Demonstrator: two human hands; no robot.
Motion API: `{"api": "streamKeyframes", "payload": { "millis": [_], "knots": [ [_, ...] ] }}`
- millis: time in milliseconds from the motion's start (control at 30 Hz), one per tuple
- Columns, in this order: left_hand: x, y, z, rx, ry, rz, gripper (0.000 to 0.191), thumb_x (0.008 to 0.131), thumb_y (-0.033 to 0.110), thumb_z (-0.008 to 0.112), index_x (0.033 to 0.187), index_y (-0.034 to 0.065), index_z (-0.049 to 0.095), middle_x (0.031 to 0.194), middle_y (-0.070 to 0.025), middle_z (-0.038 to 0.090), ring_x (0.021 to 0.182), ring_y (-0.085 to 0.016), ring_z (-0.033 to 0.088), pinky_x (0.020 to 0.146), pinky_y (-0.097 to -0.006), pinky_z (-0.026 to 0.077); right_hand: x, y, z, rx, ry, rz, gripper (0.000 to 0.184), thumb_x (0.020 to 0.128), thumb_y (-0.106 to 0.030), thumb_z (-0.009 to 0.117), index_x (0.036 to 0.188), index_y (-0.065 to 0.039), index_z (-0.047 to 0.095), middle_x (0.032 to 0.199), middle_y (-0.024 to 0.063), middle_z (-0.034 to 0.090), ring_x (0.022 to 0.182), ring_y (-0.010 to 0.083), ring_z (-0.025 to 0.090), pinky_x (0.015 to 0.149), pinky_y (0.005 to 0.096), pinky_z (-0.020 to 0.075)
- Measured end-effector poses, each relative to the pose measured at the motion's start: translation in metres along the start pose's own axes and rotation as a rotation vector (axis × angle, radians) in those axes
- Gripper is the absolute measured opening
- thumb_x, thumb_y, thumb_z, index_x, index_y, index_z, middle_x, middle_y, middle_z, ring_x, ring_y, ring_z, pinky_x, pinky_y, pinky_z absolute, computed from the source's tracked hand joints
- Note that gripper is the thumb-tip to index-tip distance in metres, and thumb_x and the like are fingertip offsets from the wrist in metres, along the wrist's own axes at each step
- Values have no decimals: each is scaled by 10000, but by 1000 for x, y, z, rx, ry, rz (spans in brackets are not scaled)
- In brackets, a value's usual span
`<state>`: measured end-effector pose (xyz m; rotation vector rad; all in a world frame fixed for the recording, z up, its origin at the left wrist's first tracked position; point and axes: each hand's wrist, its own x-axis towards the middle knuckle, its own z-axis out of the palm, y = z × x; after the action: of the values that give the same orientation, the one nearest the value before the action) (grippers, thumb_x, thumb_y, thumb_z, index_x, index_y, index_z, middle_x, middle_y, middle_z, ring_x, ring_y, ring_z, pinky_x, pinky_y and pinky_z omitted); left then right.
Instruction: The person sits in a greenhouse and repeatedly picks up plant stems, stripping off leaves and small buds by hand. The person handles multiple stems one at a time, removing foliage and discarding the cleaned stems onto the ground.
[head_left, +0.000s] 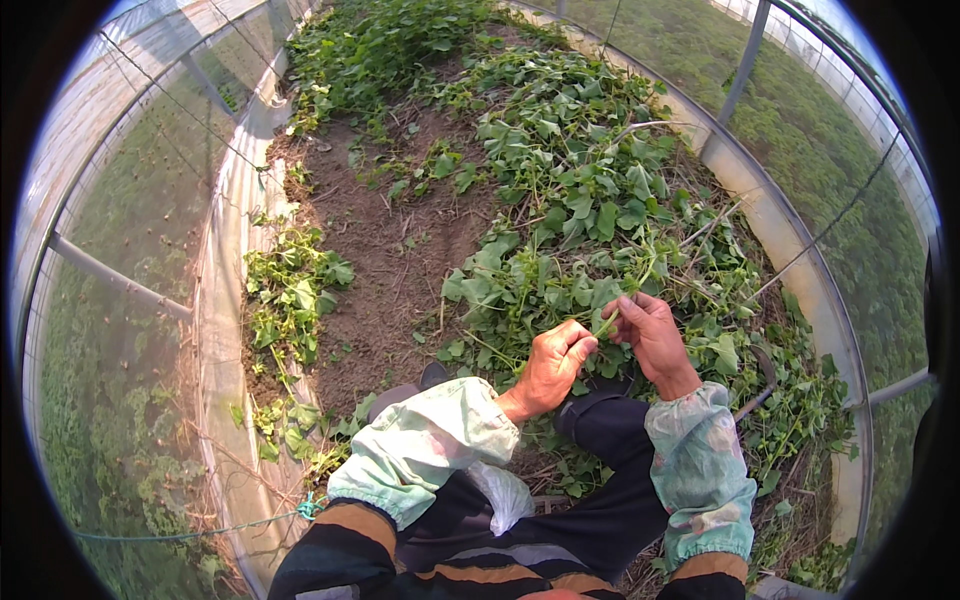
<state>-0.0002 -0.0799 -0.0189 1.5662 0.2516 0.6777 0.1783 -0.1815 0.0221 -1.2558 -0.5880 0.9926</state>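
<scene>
Between my hands runs a pale green vine stem (606, 325), with leafy growth continuing past my right hand. My left hand (546, 366) is closed in a loose fist, thumb and forefinger pinching the lower end of the stem. Thumb and fingers of my right hand (654, 339) grip the same stem slightly higher up and to the right. Cut or pulled leafy vines (577, 202) lie in a thick heap in front of and below both hands. A sickle (765, 382) with a curved blade rests on the leaves to the right of my right forearm.
Bare brown soil (397, 255) stretches ahead on the left. Clear plastic sheeting (120, 345) on metal poles (120, 281) walls both sides. A white plastic bag (504, 496) sits between my legs. Green twine (187, 535) crosses at lower left. Denser standing plants (390, 37) grow at the far end.
</scene>
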Motion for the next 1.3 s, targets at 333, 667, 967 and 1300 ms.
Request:
{"api": "streamKeyframes", "payload": {
  "millis": [333, 667, 967, 1300],
  "knots": [
    [-2, 14, 0, 220, -11, 250, 57, 1028, 33, 667, 1001, -12, 648, 854, -89, 540, 685, -210, 548, 616, -348, 439, 5, 10, -10, 70, -165, 247, 301, 1088, -334, 646, 974, -66, 720, 839, 16, 733, 673, 114, 696, 638, 274, 569],
    [-1, 21, 0, 264, -104, 276, 67, 994, 38, 710, 1018, 8, 656, 877, -111, 598, 739, -263, 592, 677, -358, 485, 8, 27, -3, 164, -230, 263, 241, 1055, -309, 699, 967, -86, 701, 865, 4, 728, 703, 98, 686, 645, 267, 568],
    [4, 3, -3, -155, -156, -245, 222, 1119, 185, 594, 1099, -14, 689, 815, 4, 626, 714, -74, 577, 669, -245, 483, 10, 22, -5, -90, -53, -105, 292, 1027, -266, 745, 844, -64, 639, 748, -16, 642, 669, 75, 641, 590, 252, 498],
    [6, -5, -6, -143, -104, -284, 231, 1118, 186, 594, 1021, -2, 688, 780, 18, 597, 675, -74, 539, 652, -235, 458, 6, 11, -2, -289, 72, -236, 349, 1026, -255, 742, 811, -9, 619, 726, -4, 618, 642, 86, 644, 578, 270, 512]
  ]
}}
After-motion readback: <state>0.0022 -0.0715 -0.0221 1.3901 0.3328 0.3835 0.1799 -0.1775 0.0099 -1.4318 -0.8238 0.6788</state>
